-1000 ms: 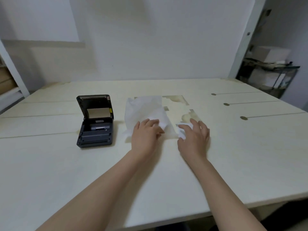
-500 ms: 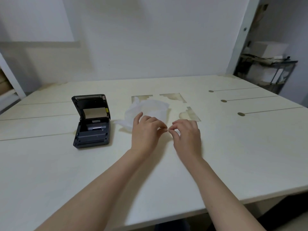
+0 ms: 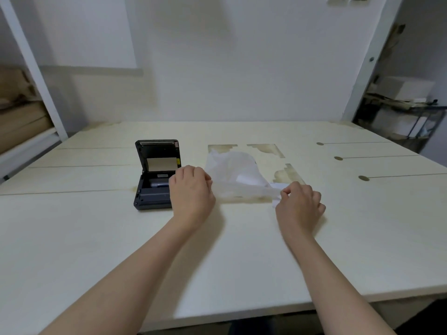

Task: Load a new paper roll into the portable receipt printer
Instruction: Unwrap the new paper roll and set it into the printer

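Note:
A dark portable receipt printer [image 3: 154,175] stands on the pale table [image 3: 96,238], left of centre, with its lid raised and a tan label inside the lid. A thin translucent white wrapper [image 3: 235,172] is stretched between my hands. My left hand [image 3: 191,194] pinches its left edge, just right of the printer. My right hand [image 3: 298,204] pinches its right end, where a small white piece shows at the fingertips. A white shape [image 3: 245,178] shows through the wrapper; whether it is the paper roll is unclear.
Brownish worn patches [image 3: 266,149] mark the table behind the wrapper. Three slots with round ends [image 3: 364,178] run across the table's right side. Shelves with boxes [image 3: 401,100] stand at the far right, cardboard sheets [image 3: 17,117] at the far left.
My hands, close together half a second ago, have pulled apart sideways, stretching the wrapper between them. The camera view has tilted upward.

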A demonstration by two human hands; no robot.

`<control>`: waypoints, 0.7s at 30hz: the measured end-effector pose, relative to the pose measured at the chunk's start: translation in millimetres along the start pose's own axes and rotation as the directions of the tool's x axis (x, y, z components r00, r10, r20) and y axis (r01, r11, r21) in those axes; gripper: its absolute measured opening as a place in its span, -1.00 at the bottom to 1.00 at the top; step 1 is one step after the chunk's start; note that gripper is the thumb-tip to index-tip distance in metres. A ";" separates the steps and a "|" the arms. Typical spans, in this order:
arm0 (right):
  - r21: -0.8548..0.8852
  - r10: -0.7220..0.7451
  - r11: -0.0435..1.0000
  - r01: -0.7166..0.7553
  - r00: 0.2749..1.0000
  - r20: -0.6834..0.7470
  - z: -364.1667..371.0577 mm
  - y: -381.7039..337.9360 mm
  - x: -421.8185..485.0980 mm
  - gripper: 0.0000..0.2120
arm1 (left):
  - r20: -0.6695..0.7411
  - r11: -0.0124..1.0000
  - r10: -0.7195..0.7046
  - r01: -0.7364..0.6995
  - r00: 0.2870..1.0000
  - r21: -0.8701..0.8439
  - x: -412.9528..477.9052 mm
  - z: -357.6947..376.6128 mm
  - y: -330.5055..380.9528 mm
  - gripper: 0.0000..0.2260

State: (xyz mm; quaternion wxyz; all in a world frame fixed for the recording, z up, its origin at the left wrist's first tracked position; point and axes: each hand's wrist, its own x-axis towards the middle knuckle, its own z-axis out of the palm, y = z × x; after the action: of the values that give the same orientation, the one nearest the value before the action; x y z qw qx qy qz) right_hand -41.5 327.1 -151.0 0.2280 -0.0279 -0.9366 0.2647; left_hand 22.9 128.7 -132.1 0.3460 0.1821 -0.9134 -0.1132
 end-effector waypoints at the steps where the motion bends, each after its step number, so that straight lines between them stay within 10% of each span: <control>1: 0.027 -0.005 1.000 0.005 1.000 0.009 -0.1 -0.5 -0.4 -0.93 | 0.041 1.000 -0.016 0.017 0.999 -0.007 0.2 -2.3 -1.2 -0.90; 8: 0.336 -0.128 0.938 0.091 0.988 0.089 -0.8 -11.9 -5.6 -0.67 | 0.216 0.985 -0.028 0.064 0.976 -0.162 2.1 -10.5 4.5 -0.83; 14: 0.321 -0.146 0.942 0.094 0.979 0.141 -3.3 -13.8 -0.4 -0.74 | 0.247 0.982 0.051 -0.005 0.968 -0.186 4.0 -10.9 17.3 -0.84; 21: 0.173 -0.466 0.880 0.442 0.875 0.130 0.2 -13.3 -1.0 -0.93 | 0.281 0.972 0.048 0.019 0.958 -0.232 -1.0 -6.7 11.6 -0.76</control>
State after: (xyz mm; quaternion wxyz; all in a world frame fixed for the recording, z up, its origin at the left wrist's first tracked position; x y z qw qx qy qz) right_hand -39.8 315.5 -144.8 0.2054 0.2312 -0.9120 0.2693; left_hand 25.1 139.0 -124.0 0.2306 0.1155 -0.9354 -0.2419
